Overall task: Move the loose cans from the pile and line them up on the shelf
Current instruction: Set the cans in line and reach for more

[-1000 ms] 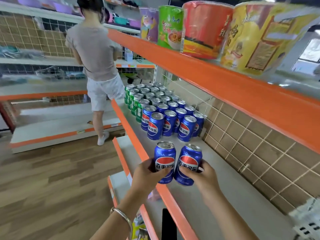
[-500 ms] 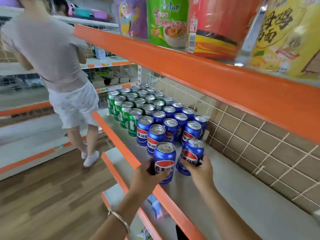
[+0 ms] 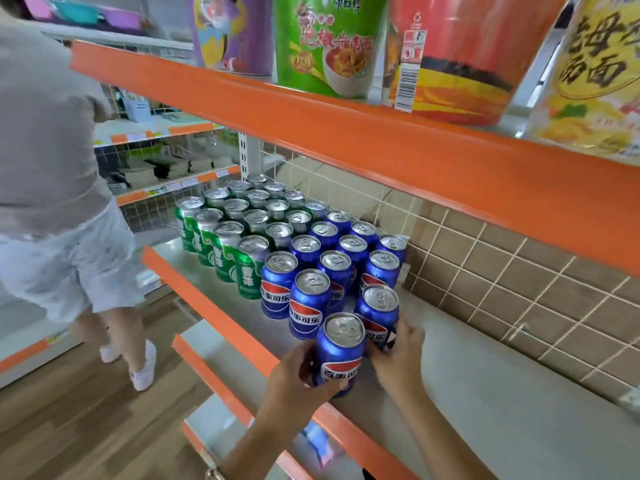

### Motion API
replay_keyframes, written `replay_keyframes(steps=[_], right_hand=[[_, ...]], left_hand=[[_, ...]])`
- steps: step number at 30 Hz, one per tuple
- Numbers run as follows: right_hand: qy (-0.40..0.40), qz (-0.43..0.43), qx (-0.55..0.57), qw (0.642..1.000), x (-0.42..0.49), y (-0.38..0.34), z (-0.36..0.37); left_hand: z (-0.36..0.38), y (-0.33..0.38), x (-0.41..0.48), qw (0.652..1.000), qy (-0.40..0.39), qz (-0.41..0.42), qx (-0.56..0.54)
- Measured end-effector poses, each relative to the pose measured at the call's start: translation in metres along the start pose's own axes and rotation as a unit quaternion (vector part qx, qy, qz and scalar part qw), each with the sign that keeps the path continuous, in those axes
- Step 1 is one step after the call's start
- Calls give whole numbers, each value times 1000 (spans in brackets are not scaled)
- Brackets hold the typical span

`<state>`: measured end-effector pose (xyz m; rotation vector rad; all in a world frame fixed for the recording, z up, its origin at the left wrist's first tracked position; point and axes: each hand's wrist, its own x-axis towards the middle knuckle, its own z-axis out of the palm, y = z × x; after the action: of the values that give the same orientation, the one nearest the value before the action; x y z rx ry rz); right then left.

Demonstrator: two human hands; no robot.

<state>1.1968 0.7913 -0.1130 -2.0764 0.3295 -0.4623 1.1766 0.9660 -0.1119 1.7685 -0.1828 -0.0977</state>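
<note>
My left hand (image 3: 299, 379) grips a blue cola can (image 3: 341, 351) upright at the front of the grey shelf (image 3: 485, 393), just behind its orange lip. My right hand (image 3: 398, 355) holds a second blue can (image 3: 377, 313) standing against the end of the blue rows. Several blue cans (image 3: 310, 306) stand lined up in rows, with several green cans (image 3: 249, 268) in rows farther left. The pile of loose cans is out of view.
An orange-edged upper shelf (image 3: 346, 133) carrying large noodle tubs (image 3: 457, 57) hangs low over the cans. Tan mesh backing (image 3: 519, 289) closes the rear. A person in white shorts (image 3: 62, 265) stands in the aisle at left. Lower shelf lips (image 3: 221, 379) jut out below.
Both hands have carried their cans forward to the end of the blue rows; the right can now stands against the back row and the left one sits at the shelf front.
</note>
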Motion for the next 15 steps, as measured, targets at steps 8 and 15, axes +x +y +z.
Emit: replay_keyframes(steps=[8, 15], right_hand=[[14, 28, 13, 999, 31, 5, 23], [26, 35, 9, 999, 31, -2, 25]], left_hand=[[-6, 1, 5, 999, -32, 22, 5], [-4, -7, 12, 999, -32, 40, 9]])
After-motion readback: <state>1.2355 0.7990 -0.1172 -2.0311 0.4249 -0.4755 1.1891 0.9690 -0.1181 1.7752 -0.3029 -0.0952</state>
